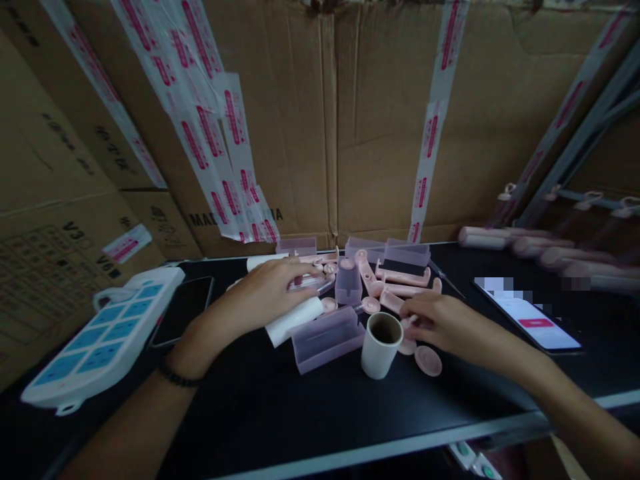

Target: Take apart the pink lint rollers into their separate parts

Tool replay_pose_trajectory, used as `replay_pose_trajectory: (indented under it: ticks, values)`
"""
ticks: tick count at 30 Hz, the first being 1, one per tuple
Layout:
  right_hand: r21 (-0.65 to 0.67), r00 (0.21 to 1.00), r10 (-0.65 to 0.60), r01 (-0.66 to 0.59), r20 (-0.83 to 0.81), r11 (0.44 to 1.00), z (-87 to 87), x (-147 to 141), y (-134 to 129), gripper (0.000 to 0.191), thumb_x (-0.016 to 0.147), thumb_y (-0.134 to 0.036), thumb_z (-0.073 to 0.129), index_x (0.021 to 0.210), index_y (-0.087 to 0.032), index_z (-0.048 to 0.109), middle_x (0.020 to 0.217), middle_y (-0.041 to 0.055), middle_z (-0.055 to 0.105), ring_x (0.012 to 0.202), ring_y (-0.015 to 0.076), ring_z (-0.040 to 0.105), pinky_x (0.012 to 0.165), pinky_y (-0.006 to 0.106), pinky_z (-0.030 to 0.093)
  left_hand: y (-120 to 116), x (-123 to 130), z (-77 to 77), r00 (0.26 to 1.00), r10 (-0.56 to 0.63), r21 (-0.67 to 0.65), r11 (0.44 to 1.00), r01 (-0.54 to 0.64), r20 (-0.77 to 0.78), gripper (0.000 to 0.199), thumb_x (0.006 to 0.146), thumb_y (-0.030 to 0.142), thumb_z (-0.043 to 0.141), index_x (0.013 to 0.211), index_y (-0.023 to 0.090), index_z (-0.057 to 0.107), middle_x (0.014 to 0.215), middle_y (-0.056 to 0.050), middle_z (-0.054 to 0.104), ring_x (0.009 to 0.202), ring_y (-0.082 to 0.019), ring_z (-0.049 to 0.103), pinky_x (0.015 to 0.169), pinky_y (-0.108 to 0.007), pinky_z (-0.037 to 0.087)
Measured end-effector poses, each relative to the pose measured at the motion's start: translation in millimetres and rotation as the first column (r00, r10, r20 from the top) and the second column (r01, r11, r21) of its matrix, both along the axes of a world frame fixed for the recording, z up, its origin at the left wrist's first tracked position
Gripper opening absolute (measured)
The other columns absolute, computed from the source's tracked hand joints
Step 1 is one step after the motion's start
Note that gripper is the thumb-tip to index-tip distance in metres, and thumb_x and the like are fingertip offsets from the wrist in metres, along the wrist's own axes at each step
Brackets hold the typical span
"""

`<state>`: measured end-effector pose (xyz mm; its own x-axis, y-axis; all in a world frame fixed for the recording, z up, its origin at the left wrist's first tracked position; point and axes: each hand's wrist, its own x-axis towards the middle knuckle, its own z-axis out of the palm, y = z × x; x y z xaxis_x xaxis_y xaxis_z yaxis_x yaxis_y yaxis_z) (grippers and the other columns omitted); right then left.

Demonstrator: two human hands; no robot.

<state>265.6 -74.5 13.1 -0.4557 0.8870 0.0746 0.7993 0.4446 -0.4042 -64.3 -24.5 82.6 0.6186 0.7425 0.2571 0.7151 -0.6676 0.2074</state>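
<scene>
My left hand (273, 287) reaches over the pile with its fingers curled round a clear plastic piece (306, 283); its full shape is hidden. A white paper roll (295, 321) lies just below that hand, beside an open translucent lilac box (327, 341). At the right, my right hand (435, 320) pinches a small pale pink part (409, 321), mostly covered by the fingers. Left of these fingers a roll with a hollow core (377, 357) stands upright. A pink round cap (429, 361) lies below the right hand. Pink handles (369, 275) lie between the hands.
More translucent boxes (407, 252) stand along the cardboard wall (300, 133). A white power strip (107, 340) and a dark phone (185, 310) lie at left. A lit phone (530, 317) rests at right, near several blurred pink rollers (550, 250). The table's front edge (380, 450) runs below.
</scene>
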Motion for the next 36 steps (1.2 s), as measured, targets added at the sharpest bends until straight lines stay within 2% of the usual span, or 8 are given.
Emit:
replay_pose_trajectory:
  ticks: [5, 10, 17, 23, 27, 32, 34, 36]
  values:
    - [0.058, 0.998, 0.048, -0.050, 0.034, 0.997, -6.2, -5.3, 7.0, 0.010, 0.097, -0.027, 0.061, 0.095, -0.020, 0.069, 0.103, 0.0079, 0.072, 0.097, 0.0240, 0.066, 0.087, 0.035, 0.047, 0.9, 8.3, -17.6, 0.998, -0.014, -0.058, 0.998, 0.011, -0.062, 0.036, 0.102, 0.037, 0.056, 0.134, 0.025, 0.067, 0.135, -0.007, 0.070, 0.120, -0.026, 0.067, 0.103, -0.039, 0.050]
    - [0.082, 0.997, 0.071, -0.072, 0.010, 0.994, -9.2, -2.3, 11.2, 0.011, 0.096, -0.030, 0.064, 0.099, -0.021, 0.070, 0.112, 0.0089, 0.073, 0.100, 0.0241, 0.066, 0.086, 0.034, 0.047, -1.3, 11.4, -30.7, 0.995, -0.073, -0.012, 0.997, 0.072, -0.065, 0.040, 0.105, 0.024, 0.045, 0.143, 0.022, 0.056, 0.148, -0.012, 0.060, 0.130, -0.025, 0.061, 0.110, -0.041, 0.047]
    - [0.108, 0.998, 0.064, -0.061, -0.023, 0.992, -7.1, -3.2, 3.2, 0.014, 0.100, -0.025, 0.058, 0.105, -0.021, 0.070, 0.109, 0.0078, 0.073, 0.102, 0.0239, 0.067, 0.090, 0.034, 0.047, 11.3, 4.6, -33.9, 0.994, 0.097, 0.000, 0.995, -0.097, -0.051, 0.025, 0.099, 0.032, 0.056, 0.118, 0.018, 0.061, 0.113, -0.012, 0.071, 0.103, -0.028, 0.069, 0.088, -0.040, 0.053]
    - [0.150, 0.997, 0.002, -0.013, 0.077, 0.989, -2.6, -8.2, 6.0, 0.018, 0.100, -0.024, 0.057, 0.111, -0.021, 0.070, 0.114, 0.0111, 0.073, 0.109, 0.0268, 0.067, 0.094, 0.036, 0.047, 26.1, -0.3, -42.5, 0.992, 0.115, -0.027, 0.993, -0.116, -0.044, 0.023, 0.093, 0.033, 0.060, 0.109, 0.018, 0.066, 0.097, -0.009, 0.073, 0.087, -0.026, 0.069, 0.074, -0.035, 0.050]
    - [0.161, 0.995, -0.053, 0.039, 0.089, 0.986, -0.9, -9.7, 8.2, 0.017, 0.098, -0.023, 0.058, 0.110, -0.019, 0.069, 0.110, 0.0120, 0.073, 0.106, 0.0274, 0.068, 0.089, 0.034, 0.047, 26.1, 0.7, -36.0, 0.991, 0.133, -0.031, 0.991, -0.133, -0.008, 0.026, 0.093, 0.037, 0.059, 0.111, 0.019, 0.067, 0.092, -0.007, 0.073, 0.082, -0.024, 0.068, 0.069, -0.033, 0.048]
    - [0.167, 0.992, -0.070, 0.053, 0.101, 0.985, -0.5, -11.1, 7.5, 0.012, 0.097, -0.024, 0.060, 0.100, -0.019, 0.071, 0.105, 0.0115, 0.073, 0.102, 0.0263, 0.068, 0.084, 0.032, 0.046, 26.7, -3.0, -20.6, 0.940, 0.106, -0.043, 0.994, -0.097, 0.326, 0.035, 0.093, 0.045, 0.061, 0.113, 0.018, 0.068, 0.097, -0.006, 0.072, 0.085, -0.021, 0.066, 0.076, -0.033, 0.052]
    - [0.163, 0.993, -0.059, 0.041, 0.102, 0.986, -1.4, -11.2, 7.3, 0.014, 0.096, -0.023, 0.060, 0.104, -0.019, 0.071, 0.106, 0.0115, 0.073, 0.101, 0.0252, 0.067, 0.084, 0.032, 0.046, 26.9, -7.8, -14.6, 0.939, 0.105, -0.043, 0.994, -0.097, 0.328, 0.036, 0.092, 0.045, 0.061, 0.112, 0.017, 0.068, 0.094, -0.006, 0.071, 0.082, -0.020, 0.064, 0.075, -0.033, 0.051]
    - [0.161, 0.994, -0.039, 0.022, 0.101, 0.987, -2.6, -10.7, 7.0, 0.019, 0.097, -0.022, 0.059, 0.111, -0.020, 0.071, 0.110, 0.0112, 0.073, 0.103, 0.0246, 0.067, 0.085, 0.032, 0.046, 24.1, -11.6, -8.5, 0.963, 0.112, -0.082, 0.992, -0.095, 0.246, 0.037, 0.091, 0.044, 0.062, 0.114, 0.016, 0.069, 0.092, -0.005, 0.069, 0.079, -0.019, 0.062, 0.072, -0.033, 0.050]
